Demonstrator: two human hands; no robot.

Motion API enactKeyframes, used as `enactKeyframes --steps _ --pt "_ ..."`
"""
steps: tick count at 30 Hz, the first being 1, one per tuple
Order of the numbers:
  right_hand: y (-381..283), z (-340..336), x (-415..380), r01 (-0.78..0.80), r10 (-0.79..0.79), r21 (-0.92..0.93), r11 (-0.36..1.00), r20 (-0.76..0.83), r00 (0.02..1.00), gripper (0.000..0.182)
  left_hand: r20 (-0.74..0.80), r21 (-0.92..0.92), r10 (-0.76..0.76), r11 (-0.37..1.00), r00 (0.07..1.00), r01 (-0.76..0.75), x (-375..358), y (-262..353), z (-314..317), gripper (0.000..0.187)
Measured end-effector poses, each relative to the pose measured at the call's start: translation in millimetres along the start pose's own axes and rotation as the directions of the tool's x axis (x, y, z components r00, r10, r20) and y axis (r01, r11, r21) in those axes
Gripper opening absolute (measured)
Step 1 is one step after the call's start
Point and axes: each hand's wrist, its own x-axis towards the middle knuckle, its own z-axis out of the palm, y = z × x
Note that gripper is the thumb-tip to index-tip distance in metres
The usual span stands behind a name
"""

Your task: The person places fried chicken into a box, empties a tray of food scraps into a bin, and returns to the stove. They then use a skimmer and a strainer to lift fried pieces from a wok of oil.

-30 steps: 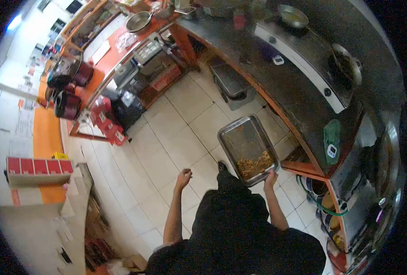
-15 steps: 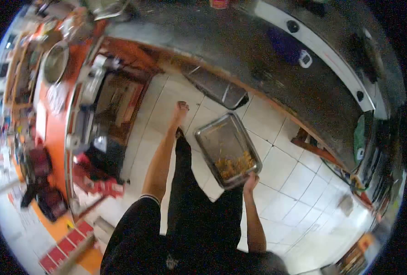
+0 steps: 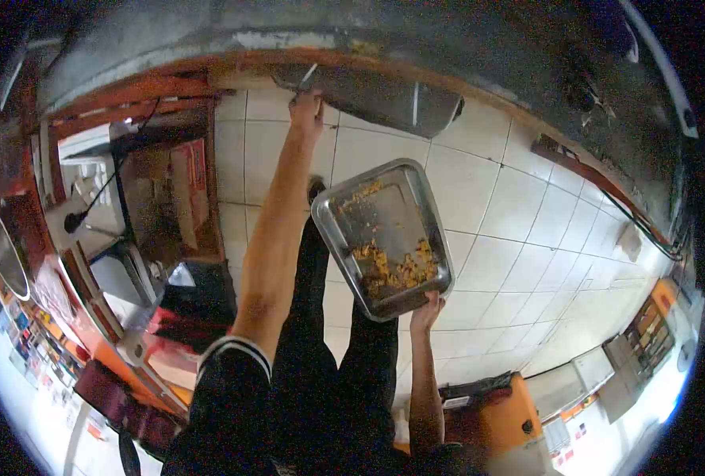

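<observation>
White tile floor (image 3: 471, 186), dark table (image 3: 463, 40) ahead, dark bin (image 3: 384, 103) partly under its edge. Metal tray (image 3: 398, 208) held up over the floor. Probably stiff, fairly light, maybe greasy-slick; best held by the rim, both ends. Right hand (image 3: 427, 311) clamps the tray's near corner; left hand (image 3: 307, 111) at the bin, can't tell if gripping. Brown food bits (image 3: 400, 274) look loose, slide-prone.

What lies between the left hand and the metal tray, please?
In the head view, pale floor tiles show between the left hand and metal tray, with a dark shoe by the tray's corner.
</observation>
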Motion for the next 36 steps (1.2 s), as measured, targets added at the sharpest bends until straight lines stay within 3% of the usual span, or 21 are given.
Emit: enactKeyframes --steps 1,3,4,5,7,10,12,14,16,18,20,22,25,26,27,30,31,32,34,36 --pt "1 1 2 -0.03 0.029 0.042 0.999 0.024 0.999 0.021 0.048 -0.078 -0.061 0.995 0.997 0.065 -3 5 9 0.021" --pt "13 -16 4 -0.064 0.058 0.113 0.991 0.06 0.997 0.024 -0.063 -0.099 -0.044 0.994 0.997 0.038 -20 13 22 0.028" --pt "13 -13 -1 -0.047 0.047 0.001 0.999 -0.064 0.997 0.023 -0.109 -0.061 0.0 0.998 0.994 -0.007 -31 20 33 0.025" --pt "6 -9 -7 -0.071 0.072 0.032 0.997 -0.044 0.996 0.022 -0.156 -0.017 0.045 0.999 0.987 -0.048 -46 31 46 0.022" --pt "-15 1 -6 -0.12 0.121 0.096 0.988 -0.007 0.993 0.02 0.033 -0.104 0.184 0.978 0.982 -0.18 -52 36 65 0.023" --pt "-27 11 -20 0.087 -0.084 -0.092 0.992 0.039 0.996 0.027 0.229 -0.176 0.31 0.946 0.923 -0.274 -72 58 70 0.023" --pt "-31 8 0 0.059 -0.051 -0.192 0.98 0.048 0.998 0.033 0.316 -0.165 0.336 0.94 0.887 -0.297 -75 73 77 0.024" --pt "-33 5 20 0.168 -0.166 0.005 0.986 0.163 0.973 0.037 0.4 -0.154 0.351 0.937 0.847 -0.315 -70 85 85 0.025" --pt "-39 7 46 0.469 -0.422 -0.138 0.872 0.27 0.865 0.039 0.469 -0.148 0.355 0.934 0.809 -0.324 -62 93 92 0.026" --pt "-87 35 46 0.267 -0.222 -0.09 0.959 0.343 0.913 0.053 0.532 -0.151 0.357 0.932 0.768 -0.329 -51 97 96 0.027" --pt "-98 54 67 0.384 -0.338 -0.171 0.907 0.246 0.908 0.052 0.589 -0.148 0.356 0.93 0.725 -0.336 -43 102 101 0.028" --pt "-133 84 76 0.288 -0.189 -0.174 0.942 0.435 0.88 0.036 0.632 -0.145 0.352 0.929 0.691 -0.341 -39 106 105 0.03" --pt "-160 139 102 0.099 -0.039 -0.129 0.987 0.404 0.914 0.028 0.681 -0.146 0.346 0.928 0.646 -0.343 -33 112 109 0.033" --pt "-169 149 131 0.027 0.089 -0.188 0.982 0.577 0.812 0.021 0.697 -0.144 0.342 0.928 0.631 -0.343 -31 113 111 0.034" --pt "-190 180 112 -0.01 0.088 -0.144 0.99 0.545 0.834 0.02 0.712 -0.146 0.34 0.928 0.615 -0.343 -28 114 112 0.035" --pt "-216 238 155 -0.255 0.234 -0.094 0.962 0.765 0.6 0.019 0.756 -0.15 0.33 0.928 0.565 -0.342 -29 117 118 0.038" --pt "-233 264 118 -0.2 0.165 -0.027 0.979 0.677 0.717 0.023 0.767 -0.152 0.341 0.919 0.543 -0.363 -22 113 114 0.041" --pt "-243 281 96 -0.133 0.091 0.032 0.991 0.573 0.815 0.027 0.728 -0.143 0.325 0.933 0.604 -0.329 -24 113 118 0.034" --pt "-245 306 114 -0.117 -0.001 0.154 0.981 0.612 0.791 0.031 0.699 -0.149 0.326 0.937 0.637 -0.316 -26 113 122 0.034" --pt "-245 320 110 0.096 -0.156 0.13 0.987 0.614 0.773 0.034 0.675 -0.162 0.333 0.938 0.659 -0.308 -28 112 123 0.034"
